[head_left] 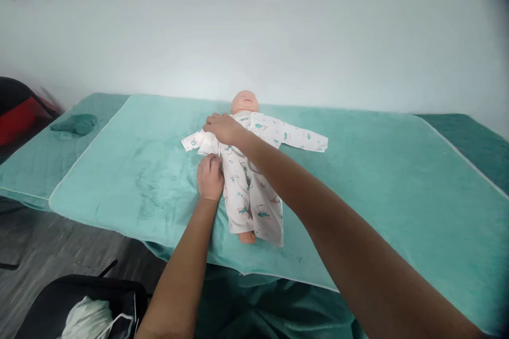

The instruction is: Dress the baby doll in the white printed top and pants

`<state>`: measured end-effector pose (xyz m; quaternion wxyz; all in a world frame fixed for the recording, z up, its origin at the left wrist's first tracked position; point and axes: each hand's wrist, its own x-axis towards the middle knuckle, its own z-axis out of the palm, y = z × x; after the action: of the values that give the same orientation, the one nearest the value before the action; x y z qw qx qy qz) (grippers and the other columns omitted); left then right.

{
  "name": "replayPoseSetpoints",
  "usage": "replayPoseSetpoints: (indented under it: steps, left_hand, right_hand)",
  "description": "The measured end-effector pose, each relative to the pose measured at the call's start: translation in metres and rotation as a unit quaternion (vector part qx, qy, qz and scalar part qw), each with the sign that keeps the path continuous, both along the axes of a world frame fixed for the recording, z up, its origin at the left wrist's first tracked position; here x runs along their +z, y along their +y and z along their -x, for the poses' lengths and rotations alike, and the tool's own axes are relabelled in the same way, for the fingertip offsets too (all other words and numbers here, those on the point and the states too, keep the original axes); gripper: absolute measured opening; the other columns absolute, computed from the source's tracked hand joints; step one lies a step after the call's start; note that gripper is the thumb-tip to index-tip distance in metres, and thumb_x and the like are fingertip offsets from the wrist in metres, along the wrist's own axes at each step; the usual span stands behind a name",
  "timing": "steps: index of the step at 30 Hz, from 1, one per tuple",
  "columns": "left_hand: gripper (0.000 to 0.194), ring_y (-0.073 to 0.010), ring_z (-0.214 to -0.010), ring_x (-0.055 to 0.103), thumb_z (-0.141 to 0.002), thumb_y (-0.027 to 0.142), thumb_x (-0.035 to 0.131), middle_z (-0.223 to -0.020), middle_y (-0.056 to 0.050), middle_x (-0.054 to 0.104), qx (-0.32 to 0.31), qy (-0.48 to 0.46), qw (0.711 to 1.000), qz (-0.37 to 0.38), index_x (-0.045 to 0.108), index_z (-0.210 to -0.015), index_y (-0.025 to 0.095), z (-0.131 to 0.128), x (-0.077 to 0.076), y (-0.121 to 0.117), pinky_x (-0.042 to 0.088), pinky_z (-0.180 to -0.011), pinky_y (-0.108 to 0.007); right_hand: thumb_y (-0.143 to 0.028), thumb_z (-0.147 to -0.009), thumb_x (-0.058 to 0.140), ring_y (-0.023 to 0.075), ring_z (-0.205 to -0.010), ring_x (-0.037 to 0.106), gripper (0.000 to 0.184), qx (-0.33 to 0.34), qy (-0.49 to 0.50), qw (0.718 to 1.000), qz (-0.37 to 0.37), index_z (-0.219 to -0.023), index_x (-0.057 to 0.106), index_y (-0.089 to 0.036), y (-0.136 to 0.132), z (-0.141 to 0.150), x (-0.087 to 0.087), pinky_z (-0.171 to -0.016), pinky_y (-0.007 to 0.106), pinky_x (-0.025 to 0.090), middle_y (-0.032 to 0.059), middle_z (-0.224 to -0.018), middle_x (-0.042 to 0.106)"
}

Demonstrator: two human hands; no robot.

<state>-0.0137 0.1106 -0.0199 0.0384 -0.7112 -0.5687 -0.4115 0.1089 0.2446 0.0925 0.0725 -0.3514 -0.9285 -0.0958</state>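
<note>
A baby doll (245, 100) lies on its back, its head toward the wall. It has on a white baby outfit (236, 180) printed with small teal and orange figures; one foot shows below the hem. My right hand (223, 128) reaches across the doll's chest, its fingers bent down over the cloth near the left-side sleeve (191, 141). Lower down, my left hand (210, 177) has its fingers curled at the outfit's side edge; the fingertips are partly hidden. On the right, the other sleeve (306, 139) is stretched flat across the bed.
A teal padded cover (377, 180) spreads over the bed, with a face hole (75, 124) at the left end. The white wall (254, 42) runs behind. A black chair (43, 307) holding pale cloth (88, 319) stands at lower left; a red item (18, 121) is farther back.
</note>
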Motion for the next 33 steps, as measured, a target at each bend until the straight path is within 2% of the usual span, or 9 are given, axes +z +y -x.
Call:
replayPoseSetpoints:
  steps: [2,5,11,14,18,24,28,30,33]
  left_hand:
    - [0.028,-0.0246,-0.108,0.063,-0.092,0.008,0.047,-0.118,-0.013,0.068,-0.011,0.004,1.0,-0.02,0.069,-0.105,0.019,0.0,-0.001,0.0,0.051,-0.096,-0.04]
    - [0.026,-0.024,-0.107,0.063,-0.094,0.009,0.045,-0.114,-0.014,0.067,-0.028,-0.002,0.998,-0.064,0.068,-0.104,0.018,0.0,-0.001,-0.001,0.052,-0.094,-0.039]
    - [0.03,-0.0211,-0.11,0.062,-0.094,0.005,0.043,-0.115,-0.012,0.063,-0.027,-0.022,0.992,-0.12,0.063,-0.11,0.02,0.0,0.002,-0.005,0.055,-0.092,-0.038]
    - [0.029,-0.0202,-0.108,0.062,-0.093,0.005,0.048,-0.113,-0.011,0.062,-0.025,-0.046,0.988,-0.145,0.06,-0.115,0.019,-0.003,0.009,-0.01,0.056,-0.092,-0.038]
    - [0.027,-0.0204,-0.102,0.063,-0.089,0.008,0.06,-0.106,-0.008,0.062,-0.016,-0.072,0.985,-0.155,0.06,-0.113,0.021,-0.012,0.025,-0.015,0.056,-0.087,-0.039]
    - [0.041,-0.018,-0.094,0.063,-0.084,-0.001,0.061,-0.101,-0.004,0.061,-0.101,-0.058,0.979,-0.167,0.059,-0.116,0.025,-0.018,0.062,-0.02,0.055,-0.08,-0.035]
    - [0.039,-0.0188,-0.092,0.065,-0.084,-0.002,0.063,-0.098,-0.005,0.065,-0.198,0.045,0.962,-0.181,0.062,-0.114,0.024,-0.028,0.091,-0.025,0.054,-0.078,-0.034]
    - [0.034,-0.0203,-0.091,0.066,-0.084,0.002,0.067,-0.097,-0.005,0.069,-0.248,0.112,0.947,-0.171,0.063,-0.112,0.022,-0.037,0.099,-0.027,0.053,-0.077,-0.035]
    - [0.034,-0.0207,-0.092,0.067,-0.087,0.005,0.064,-0.097,-0.004,0.071,-0.299,0.164,0.932,-0.121,0.063,-0.118,0.021,-0.048,0.098,-0.031,0.053,-0.082,-0.038]
  right_hand:
    - [0.005,-0.087,0.045,0.0223,-0.101,0.052,0.037,-0.002,-0.004,1.0,-0.006,-0.104,0.068,-0.018,-0.002,0.002,-0.002,-0.08,0.036,0.031,0.0088,-0.108,0.066]
    - [0.002,-0.088,0.046,0.0239,-0.097,0.053,0.028,-0.024,-0.002,1.0,-0.014,-0.093,0.067,-0.017,-0.005,0.002,-0.002,-0.079,0.037,0.031,0.0096,-0.098,0.066]
    - [-0.002,-0.087,0.047,0.0281,-0.102,0.052,0.027,-0.11,0.131,0.983,-0.064,-0.101,0.065,-0.018,-0.027,-0.018,0.01,-0.082,0.039,0.032,0.0127,-0.11,0.066]
    - [-0.002,-0.085,0.047,0.028,-0.097,0.052,0.027,-0.131,0.172,0.975,-0.045,-0.097,0.064,-0.019,-0.035,-0.037,0.016,-0.082,0.039,0.031,0.0112,-0.102,0.066]
    - [0.0,-0.083,0.043,0.0278,-0.095,0.053,0.031,-0.128,0.2,0.971,-0.03,-0.095,0.062,-0.021,-0.03,-0.064,0.019,-0.08,0.038,0.032,0.01,-0.099,0.067]
    - [-0.004,-0.081,0.047,0.0248,-0.096,0.058,0.022,-0.14,0.243,0.96,-0.027,-0.087,0.058,-0.023,-0.024,-0.099,0.028,-0.08,0.035,0.034,0.0061,-0.098,0.068]
    - [-0.006,-0.077,0.05,0.0229,-0.092,0.057,0.019,-0.135,0.274,0.952,-0.02,-0.084,0.054,-0.023,-0.028,-0.119,0.034,-0.077,0.034,0.036,0.0052,-0.098,0.067]
    - [-0.005,-0.074,0.05,0.0219,-0.088,0.056,0.02,-0.139,0.274,0.952,-0.009,-0.082,0.052,-0.023,-0.029,-0.126,0.035,-0.074,0.033,0.036,0.0049,-0.096,0.065]
    - [-0.004,-0.072,0.049,0.0198,-0.078,0.053,0.02,-0.162,0.275,0.947,0.041,-0.076,0.048,-0.023,-0.03,-0.134,0.035,-0.067,0.033,0.035,0.0037,-0.089,0.062]
